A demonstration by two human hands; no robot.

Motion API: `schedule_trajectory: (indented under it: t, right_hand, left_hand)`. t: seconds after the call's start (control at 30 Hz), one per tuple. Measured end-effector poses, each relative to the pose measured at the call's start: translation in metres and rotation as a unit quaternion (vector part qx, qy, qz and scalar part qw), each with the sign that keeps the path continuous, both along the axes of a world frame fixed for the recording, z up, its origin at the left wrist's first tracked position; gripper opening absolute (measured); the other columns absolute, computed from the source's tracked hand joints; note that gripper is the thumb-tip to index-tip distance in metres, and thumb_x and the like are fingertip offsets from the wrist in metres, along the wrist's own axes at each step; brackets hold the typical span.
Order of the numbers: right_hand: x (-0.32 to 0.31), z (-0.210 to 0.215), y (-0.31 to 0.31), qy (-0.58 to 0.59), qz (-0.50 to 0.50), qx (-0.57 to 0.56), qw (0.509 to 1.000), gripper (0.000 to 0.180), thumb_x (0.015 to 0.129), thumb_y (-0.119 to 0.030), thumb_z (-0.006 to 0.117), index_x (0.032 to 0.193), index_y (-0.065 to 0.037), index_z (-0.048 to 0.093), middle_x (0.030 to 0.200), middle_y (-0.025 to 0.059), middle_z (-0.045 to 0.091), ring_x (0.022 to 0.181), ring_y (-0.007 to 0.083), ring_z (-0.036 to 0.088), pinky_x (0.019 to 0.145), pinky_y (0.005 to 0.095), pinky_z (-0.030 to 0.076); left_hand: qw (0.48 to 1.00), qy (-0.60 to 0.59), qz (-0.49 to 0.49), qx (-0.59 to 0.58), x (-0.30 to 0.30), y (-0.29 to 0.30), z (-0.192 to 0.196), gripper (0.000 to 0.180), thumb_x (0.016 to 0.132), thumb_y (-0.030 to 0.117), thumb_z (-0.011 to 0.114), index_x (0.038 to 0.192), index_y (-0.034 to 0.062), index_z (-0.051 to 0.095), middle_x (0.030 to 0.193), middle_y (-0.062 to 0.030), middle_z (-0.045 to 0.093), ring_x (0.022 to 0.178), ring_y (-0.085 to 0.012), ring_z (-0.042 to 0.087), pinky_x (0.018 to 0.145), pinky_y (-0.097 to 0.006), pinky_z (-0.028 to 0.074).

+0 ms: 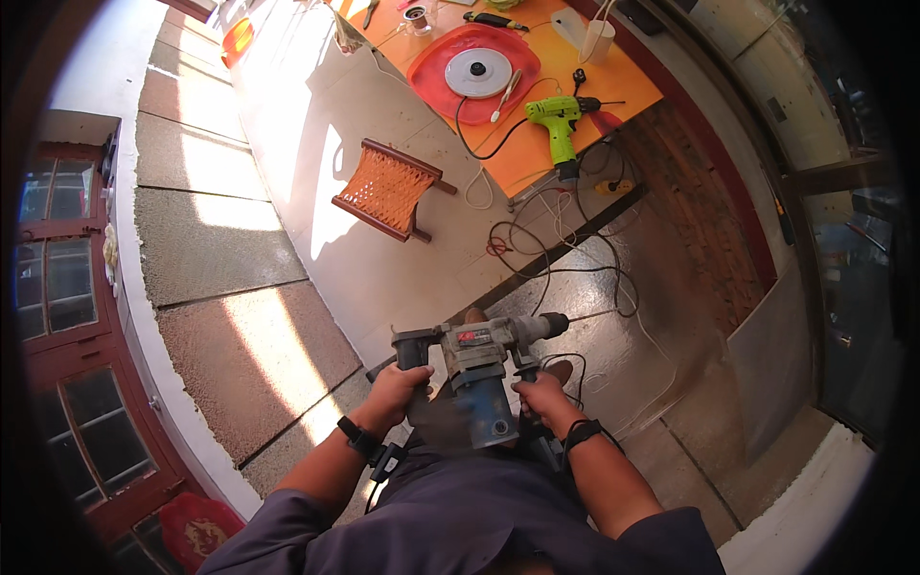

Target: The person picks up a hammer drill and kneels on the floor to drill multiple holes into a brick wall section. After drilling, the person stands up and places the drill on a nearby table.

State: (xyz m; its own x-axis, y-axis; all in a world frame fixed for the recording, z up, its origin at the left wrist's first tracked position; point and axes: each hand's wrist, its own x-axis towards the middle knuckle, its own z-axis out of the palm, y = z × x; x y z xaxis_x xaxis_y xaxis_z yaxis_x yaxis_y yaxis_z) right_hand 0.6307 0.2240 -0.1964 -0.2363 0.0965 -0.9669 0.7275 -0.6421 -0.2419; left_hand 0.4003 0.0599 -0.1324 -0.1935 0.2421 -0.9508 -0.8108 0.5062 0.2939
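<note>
Held across the front of my body is a rotary hammer (482, 379) with a grey metal body and a blue motor housing. Its black chuck points to the right, and no bit shows in it. My left hand (395, 391) is closed around the black rear handle. On the other side, my right hand (544, 397) grips the black side handle below the chuck. A dark band circles each wrist, and a small black box (387, 464) hangs beside the left one. The shoes below are partly hidden by the tool.
Ahead stands an orange table (525, 171) bearing a green cordless drill (558, 129), a red tray (436, 72) and a white kettle base (478, 73). Tangled cables (585, 240) lie on the floor beside it. A woven stool (388, 190) stands ahead-left. Windowed red doors (81, 287) are at left.
</note>
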Motion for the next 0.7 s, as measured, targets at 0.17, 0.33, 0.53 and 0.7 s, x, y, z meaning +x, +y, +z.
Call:
schedule_trajectory:
  t: [0.17, 0.33, 0.53, 0.7]
  right_hand:
    - [-0.13, 0.001, -0.034, -0.005, 0.049, -0.051, 0.997, 0.016, 0.083, -0.015, 0.065, 0.08, -0.007, 0.051, 0.06, 0.0028, 0.05, 0.043, 0.0136, 0.047, 0.038, 0.0298, 0.036]
    - [-0.213, 0.023, -0.034, 0.04, 0.085, -0.046, 0.995, 0.025, 0.08, -0.018, 0.066, 0.068, 0.0, 0.054, 0.06, 0.0079, 0.056, 0.044, 0.0167, 0.052, 0.039, 0.0307, 0.04]
    - [-0.271, 0.052, -0.029, 0.056, 0.19, -0.047, 0.979, 0.024, 0.08, -0.02, 0.066, 0.071, -0.002, 0.053, 0.058, 0.0078, 0.053, 0.043, 0.017, 0.05, 0.037, 0.0316, 0.038]
    - [-0.369, 0.066, -0.041, 0.086, 0.194, -0.05, 0.976, 0.021, 0.081, -0.019, 0.065, 0.079, -0.004, 0.051, 0.06, 0.0064, 0.052, 0.043, 0.0162, 0.05, 0.037, 0.0306, 0.039]
  left_hand:
    - [0.997, 0.036, 0.059, -0.015, -0.109, -0.059, 0.02, 0.019, 0.08, 0.015, 0.07, 0.088, 0.0025, 0.059, 0.07, -0.0042, 0.058, 0.059, -0.0148, 0.056, 0.053, -0.029, 0.048]
    - [0.991, 0.06, 0.115, -0.017, -0.157, -0.084, 0.049, 0.017, 0.082, 0.014, 0.068, 0.086, 0.004, 0.055, 0.069, -0.0044, 0.056, 0.058, -0.0157, 0.057, 0.052, -0.03, 0.048]
    - [0.978, 0.089, 0.188, -0.022, -0.183, -0.087, 0.098, 0.014, 0.083, 0.011, 0.066, 0.086, 0.0041, 0.054, 0.068, -0.0042, 0.056, 0.058, -0.016, 0.058, 0.052, -0.029, 0.049]
    - [0.966, 0.118, 0.226, -0.05, -0.254, -0.104, 0.124, 0.015, 0.084, 0.011, 0.065, 0.091, 0.0021, 0.056, 0.07, -0.0041, 0.056, 0.059, -0.0157, 0.058, 0.053, -0.029, 0.05]
